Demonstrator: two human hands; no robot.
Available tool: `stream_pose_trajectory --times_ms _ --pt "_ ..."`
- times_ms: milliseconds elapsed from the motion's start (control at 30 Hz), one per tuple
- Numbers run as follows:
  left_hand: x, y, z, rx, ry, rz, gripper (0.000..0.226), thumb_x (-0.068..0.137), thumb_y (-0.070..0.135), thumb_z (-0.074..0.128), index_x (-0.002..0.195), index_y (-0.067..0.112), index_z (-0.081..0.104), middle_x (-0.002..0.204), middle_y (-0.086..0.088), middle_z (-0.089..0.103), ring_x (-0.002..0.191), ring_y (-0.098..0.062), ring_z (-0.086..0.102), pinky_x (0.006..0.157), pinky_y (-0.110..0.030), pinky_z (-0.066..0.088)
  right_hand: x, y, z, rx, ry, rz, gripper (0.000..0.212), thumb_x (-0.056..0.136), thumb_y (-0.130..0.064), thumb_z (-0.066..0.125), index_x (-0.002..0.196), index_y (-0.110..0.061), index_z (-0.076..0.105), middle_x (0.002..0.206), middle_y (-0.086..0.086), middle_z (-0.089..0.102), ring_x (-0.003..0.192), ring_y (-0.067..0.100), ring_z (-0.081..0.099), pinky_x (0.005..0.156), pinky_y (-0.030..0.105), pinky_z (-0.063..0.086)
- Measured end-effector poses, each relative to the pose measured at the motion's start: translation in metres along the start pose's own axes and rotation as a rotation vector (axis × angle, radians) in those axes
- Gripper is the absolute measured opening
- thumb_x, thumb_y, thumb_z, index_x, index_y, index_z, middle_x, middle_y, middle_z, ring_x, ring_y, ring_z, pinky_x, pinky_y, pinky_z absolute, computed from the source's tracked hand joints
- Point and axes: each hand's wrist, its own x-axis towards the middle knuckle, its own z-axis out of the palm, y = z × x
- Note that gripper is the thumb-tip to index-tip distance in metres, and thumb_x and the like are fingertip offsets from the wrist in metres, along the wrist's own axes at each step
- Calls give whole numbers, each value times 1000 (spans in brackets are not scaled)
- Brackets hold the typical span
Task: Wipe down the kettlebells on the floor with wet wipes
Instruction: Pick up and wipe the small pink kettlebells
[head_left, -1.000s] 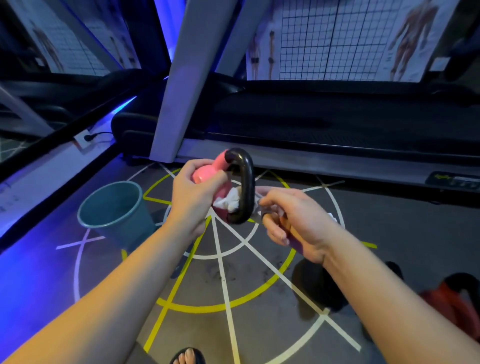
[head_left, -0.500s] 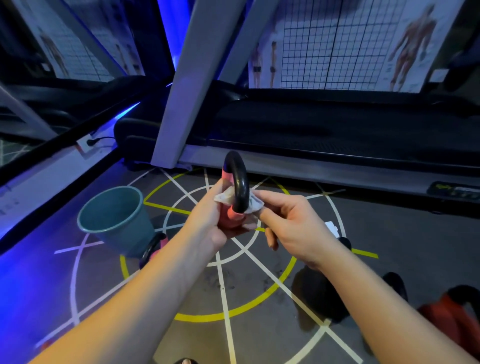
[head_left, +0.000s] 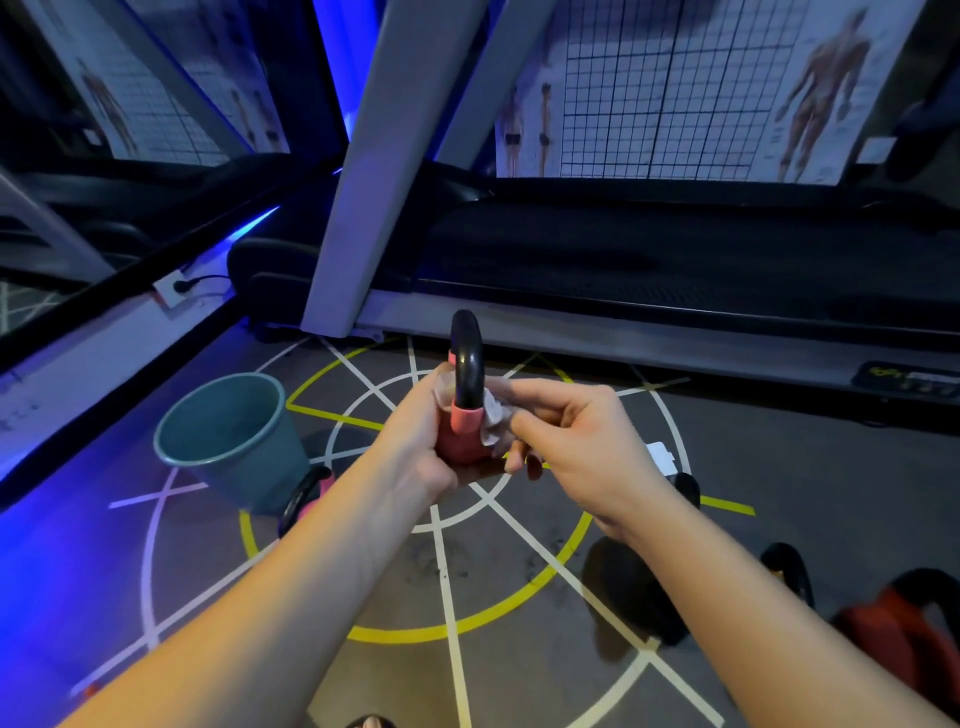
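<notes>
Since the coming wipe turns on how the handle lies from the hands, that relation is entered first: the small pink kettlebell (head_left: 460, 441) is held off the grey marked floor (head_left: 779, 467), up and to the right of the teal plastic bucket (head_left: 249, 467). Its black loop handle (head_left: 467, 364) stands upright and edge-on, long axis vertical, rising above both hands. Left hand (head_left: 415, 447): grip curled round the pink body from the bucket side and beneath, apparently bearing the weight. Right hand (head_left: 576, 441): on the side away from the bucket, thumb and fingertips pinching a crumpled white wet wipe (head_left: 493, 415) against the foot of the handle, where black meets pink. Whether the wipe passes through the loop or behind it cannot be told. Nearer hand for wiping: the right. The handle's length lies straight upward from its grip, so a stroke would likely run up the loop. Appearance: matt pink coating, glossy black handle, pink collar at the handle root, no dirt discernible. Also on the floor: a second pink kettlebell (head_left: 306, 493) just beside the bucket's base, and a black kettlebell (head_left: 634, 597) and a red kettlebell (head_left: 893, 634) well to the bucket's right. Whether these have been wiped cannot be told.
</notes>
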Motion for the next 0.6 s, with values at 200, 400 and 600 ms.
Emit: stream_pose_trajectory --times_ms 200,400,600 --pt "0 3 3 -98 39 -48 39 95 48 56 75 18 70 71 -8 73 50 -25 66 60 -32 52 -3 3 2 62 101 -21 26 85 -4 79 107 -19 79 80 8 76 64 14 62 53 26 45" --pt "-4 -3 10 -155 17 -76 46 94 45 58 62 18 77 73 -2 73 59 -18 69 71 -31 54 0 6 19 1 155 -59 39 67 -11 94 97 -23 72 83 -10 72 77 7 66 71 39 62" --pt "-10 -7 18 -243 18 -48 45 95 44 60 71 9 75 77 -9 75 63 -23 72 68 -35 59 -7 9 26 -155 339 -123 35 66 -32 95 95 -36 75 94 -6 72 90 9 69 80 32 57"
